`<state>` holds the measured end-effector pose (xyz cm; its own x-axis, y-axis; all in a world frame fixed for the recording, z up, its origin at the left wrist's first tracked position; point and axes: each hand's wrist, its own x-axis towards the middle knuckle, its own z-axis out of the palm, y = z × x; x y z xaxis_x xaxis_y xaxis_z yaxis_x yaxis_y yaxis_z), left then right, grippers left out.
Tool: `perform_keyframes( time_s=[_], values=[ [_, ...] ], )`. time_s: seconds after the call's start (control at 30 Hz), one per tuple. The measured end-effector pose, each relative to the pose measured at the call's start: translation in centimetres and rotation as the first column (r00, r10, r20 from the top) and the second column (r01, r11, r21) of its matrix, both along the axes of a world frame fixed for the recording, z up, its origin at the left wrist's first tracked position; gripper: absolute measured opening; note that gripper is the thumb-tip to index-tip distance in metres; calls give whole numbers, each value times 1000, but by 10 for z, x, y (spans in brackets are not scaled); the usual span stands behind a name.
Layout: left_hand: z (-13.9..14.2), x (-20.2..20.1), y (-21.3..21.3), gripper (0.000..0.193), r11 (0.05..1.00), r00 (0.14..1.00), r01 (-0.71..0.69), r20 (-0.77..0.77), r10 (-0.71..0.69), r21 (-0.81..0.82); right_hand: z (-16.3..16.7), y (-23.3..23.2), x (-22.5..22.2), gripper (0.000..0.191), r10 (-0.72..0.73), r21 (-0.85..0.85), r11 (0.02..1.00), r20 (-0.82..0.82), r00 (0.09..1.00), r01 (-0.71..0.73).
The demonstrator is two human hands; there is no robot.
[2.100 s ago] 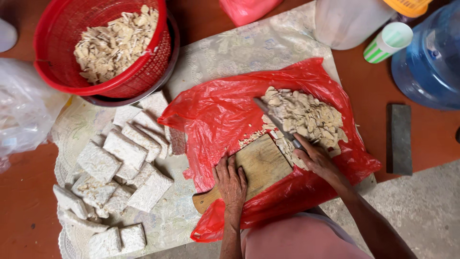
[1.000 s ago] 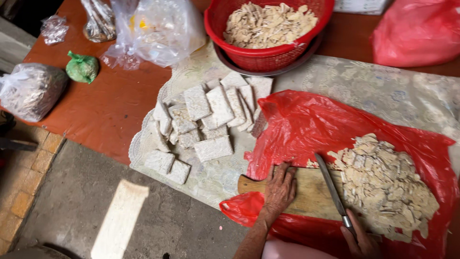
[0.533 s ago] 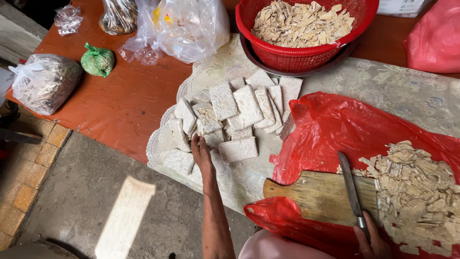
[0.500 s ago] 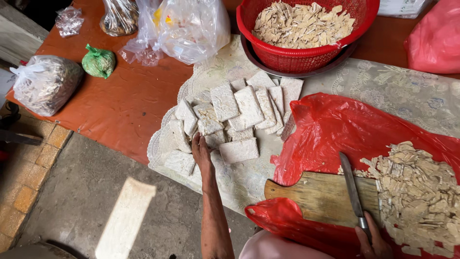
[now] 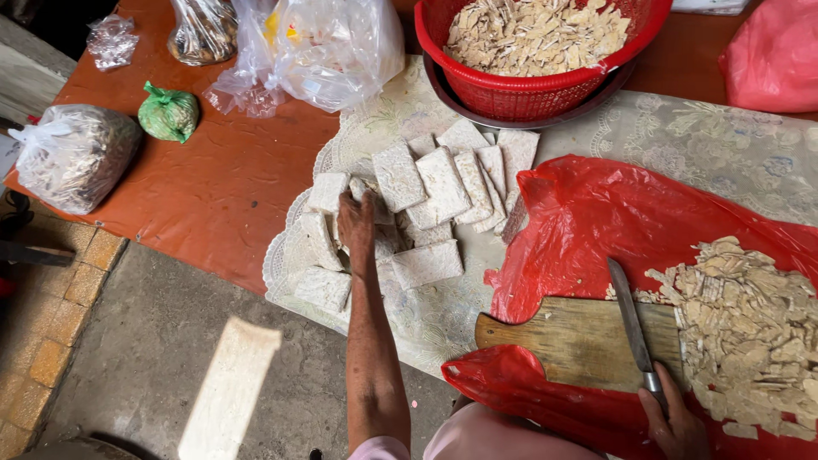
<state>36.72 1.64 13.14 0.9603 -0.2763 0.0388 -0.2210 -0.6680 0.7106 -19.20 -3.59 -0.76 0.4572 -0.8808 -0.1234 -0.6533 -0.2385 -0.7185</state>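
Tempeh blocks [image 5: 426, 192] lie heaped on the lace cloth [image 5: 724, 149], left of the red plastic sheet [image 5: 596, 213]. My left hand [image 5: 356, 223] rests spread on the pile, fingers over one block, not yet closed on it. My right hand [image 5: 677, 422], at the near right, is clamped on the handle of a knife [image 5: 629, 319] whose blade lies across the wooden cutting board [image 5: 571, 341]. Sliced tempeh [image 5: 754, 328] sits right of the board. A red basket [image 5: 537, 47] of slices stands at the far side.
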Motion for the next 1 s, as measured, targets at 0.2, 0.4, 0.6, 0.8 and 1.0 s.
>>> perform_keyframes(
  time_s=[0.2, 0.4, 0.6, 0.8, 1.0],
  values=[
    [-3, 10, 20, 62, 988, 984, -95, -164, 74, -124, 3, 4, 1, 70, -141, 293, 938, -166, 976, 185],
    [-2, -14, 80, 58, 978, 996, -48, -84, 32, -201, 9, 3, 6, 68, -164, 459, 858, -185, 969, 232],
    [9, -76, 122, 46, 899, 904, 386, -108, -413, -207, 5, 8, 6, 65, -79, 239, 967, -70, 994, 94],
    [-37, -180, 54, 41, 516, 431, 844, -387, -815, -146, 9, 18, 6, 65, -107, 243, 967, 87, 991, 83],
    [-67, -271, -46, 44, 113, 13, 989, -693, -721, -99, 26, 20, -17, 65, -211, 416, 894, 62, 976, 167]
  ],
)
